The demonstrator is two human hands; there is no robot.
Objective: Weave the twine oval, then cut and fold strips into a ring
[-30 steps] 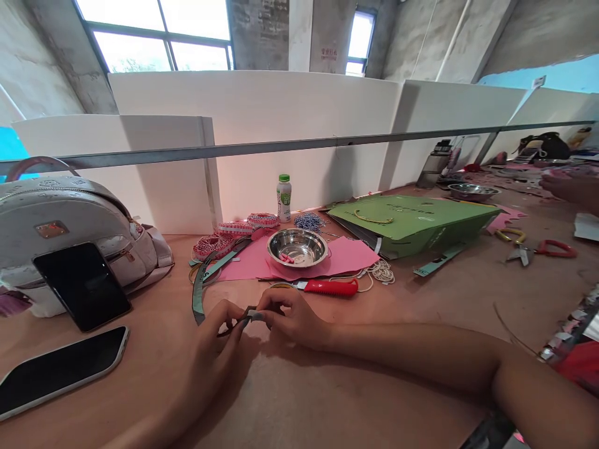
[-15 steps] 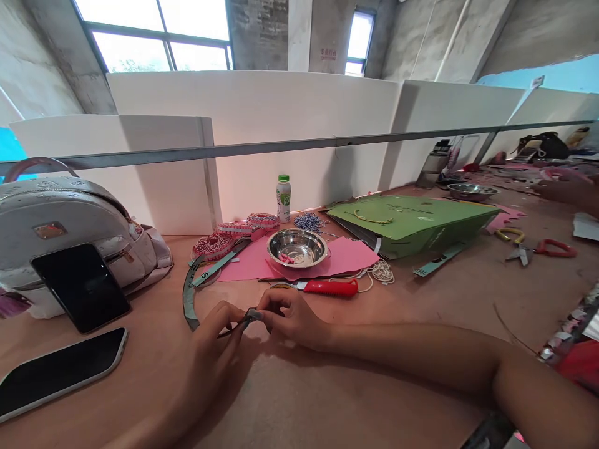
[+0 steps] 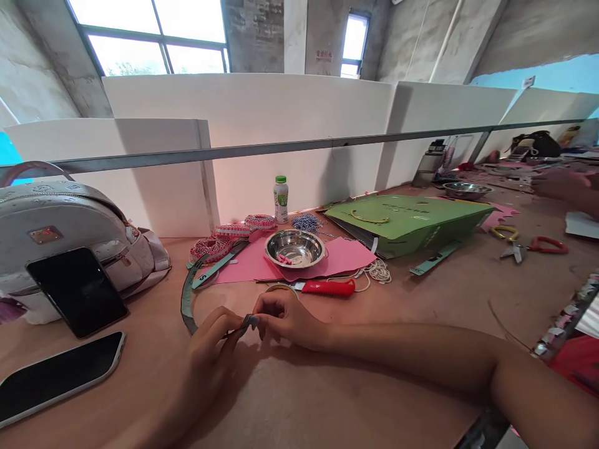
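Observation:
Both my hands meet low in the middle of the view, above the table. My left hand (image 3: 210, 343) is closed on a grey-green strip (image 3: 188, 302), which curves up and away behind its fingers. The strip's folded dark end pokes out between the two hands. My right hand (image 3: 287, 321) pinches that end between thumb and fingertips. Just beyond the right hand lie a red-handled knife (image 3: 330, 287) and a roll of tape (image 3: 281, 289), partly hidden by the hand. A steel bowl (image 3: 294, 249) with small pink pieces stands on pink paper (image 3: 346, 254).
Two phones (image 3: 77, 292) and a pale backpack (image 3: 60, 212) are at left. Behind the bowl stand a small bottle (image 3: 281, 199) and red-white cord (image 3: 210, 248). A green folder (image 3: 416, 218), pliers (image 3: 517, 251) and another person's hand (image 3: 561, 187) are at right.
My fingers have shifted slightly around the strip's end, which now shows more of its grey face. The whole view has moved a little.

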